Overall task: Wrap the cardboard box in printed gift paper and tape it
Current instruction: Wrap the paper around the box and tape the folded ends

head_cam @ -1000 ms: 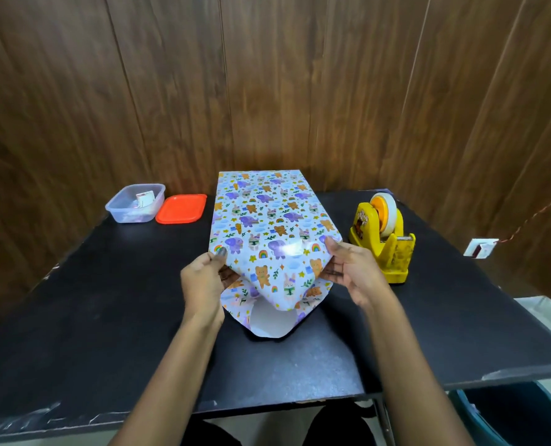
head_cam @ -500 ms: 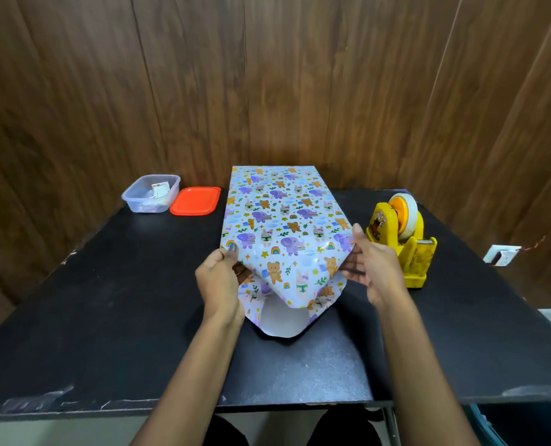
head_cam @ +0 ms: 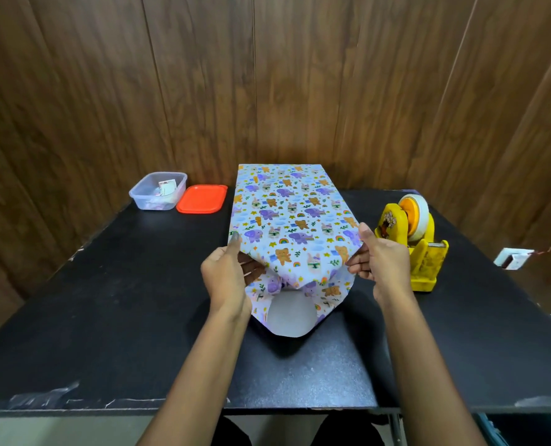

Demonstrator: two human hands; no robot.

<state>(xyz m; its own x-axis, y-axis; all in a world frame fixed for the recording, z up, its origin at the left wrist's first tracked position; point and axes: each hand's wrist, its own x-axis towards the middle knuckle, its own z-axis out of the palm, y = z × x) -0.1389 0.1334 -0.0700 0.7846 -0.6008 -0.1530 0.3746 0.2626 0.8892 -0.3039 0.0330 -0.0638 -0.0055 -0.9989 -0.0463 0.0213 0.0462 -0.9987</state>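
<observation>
we have the cardboard box on the middle of the black table point(head_cam: 123, 300), reaching toward its far edge and fully hidden under the glossy printed gift paper point(head_cam: 287, 214) with purple elephants and brown bears. our hands are apart: the left hand point(head_cam: 226, 278) pinches the near left corner of the paper, the right hand point(head_cam: 380, 262) the near right one. we think both side folds need sharp, equal creases, pulled tight against the box end, before the white-backed bottom flap goes up. the yellow plastic tape dispenser point(head_cam: 412, 243) stands just beside the right hand.
</observation>
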